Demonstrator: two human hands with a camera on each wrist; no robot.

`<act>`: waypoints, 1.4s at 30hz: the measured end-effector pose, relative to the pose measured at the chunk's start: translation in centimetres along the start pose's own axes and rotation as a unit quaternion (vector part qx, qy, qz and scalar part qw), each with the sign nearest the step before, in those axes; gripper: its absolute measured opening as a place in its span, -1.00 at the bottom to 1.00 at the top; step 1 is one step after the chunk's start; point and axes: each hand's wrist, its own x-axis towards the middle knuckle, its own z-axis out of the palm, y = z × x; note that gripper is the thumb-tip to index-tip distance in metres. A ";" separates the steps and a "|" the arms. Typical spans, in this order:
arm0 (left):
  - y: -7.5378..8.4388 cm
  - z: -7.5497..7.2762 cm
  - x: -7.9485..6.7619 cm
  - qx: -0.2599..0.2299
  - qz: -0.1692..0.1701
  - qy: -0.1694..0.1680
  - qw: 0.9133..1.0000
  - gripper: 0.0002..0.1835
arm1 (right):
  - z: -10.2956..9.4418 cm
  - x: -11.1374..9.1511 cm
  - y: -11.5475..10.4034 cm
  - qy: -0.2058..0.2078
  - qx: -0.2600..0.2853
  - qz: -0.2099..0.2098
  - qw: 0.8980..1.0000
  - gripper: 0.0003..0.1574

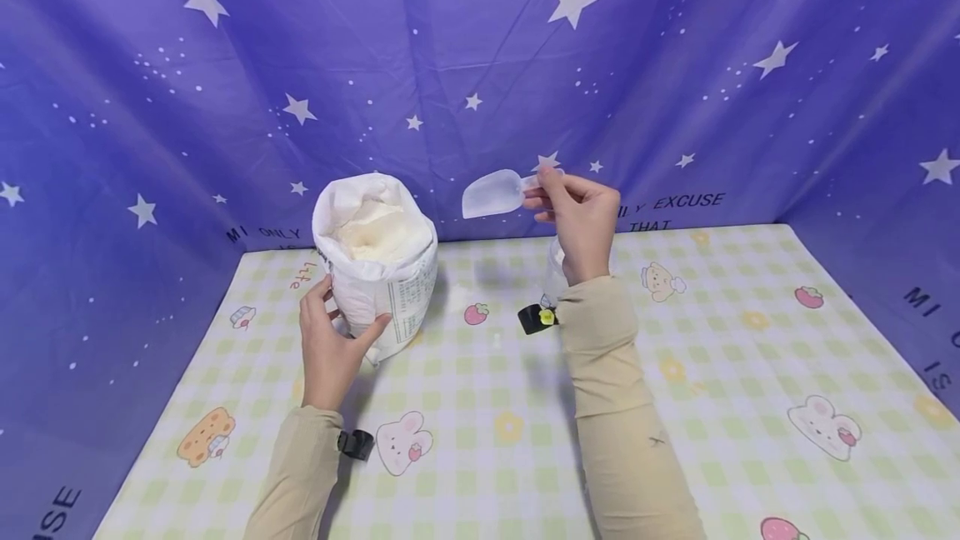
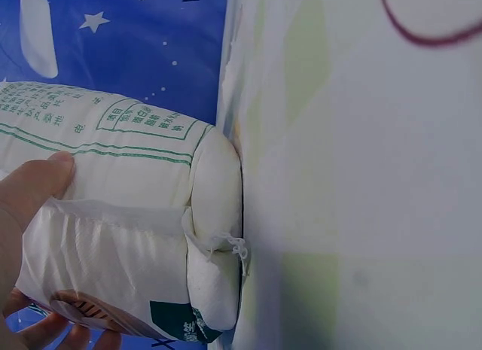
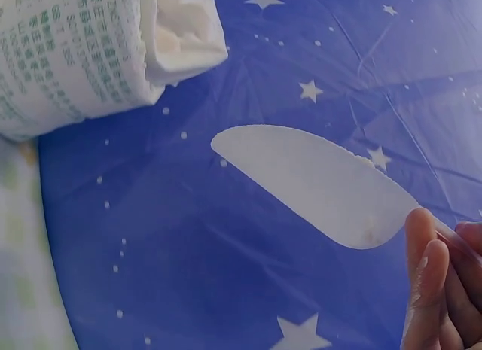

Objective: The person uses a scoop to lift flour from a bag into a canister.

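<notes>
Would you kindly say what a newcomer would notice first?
Probably the open white bag of pale powder, standing on the checked tablecloth, its side gripped by the left hand. Next, the translucent scoop in the right hand, held above the tablecloth, before the starry blue curtain.

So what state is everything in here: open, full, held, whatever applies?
Bag: open at the top, standing, held at its side.
Powder: loose in the bag, with a dip in its surface.
Scoop: held up off the table; can't tell if it holds powder.
Container: partly hidden behind the right wrist; contents unclear.
Left hand: holding the bag.
Right hand: pinching the scoop's handle.
Cloth: spread out flat.
</notes>
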 end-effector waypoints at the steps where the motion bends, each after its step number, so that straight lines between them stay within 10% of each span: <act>1: 0.0 0.0 0.0 0.001 -0.001 0.000 1.000 0.02 | 0.3 0.0 0.0 -0.003 0.005 0.000 1.000 -0.67; 42: -0.1 -0.1 0.1 0.003 0.008 0.001 1.000 0.02 | 7.8 -1.3 2.3 -0.051 -0.043 -0.035 0.997 -0.70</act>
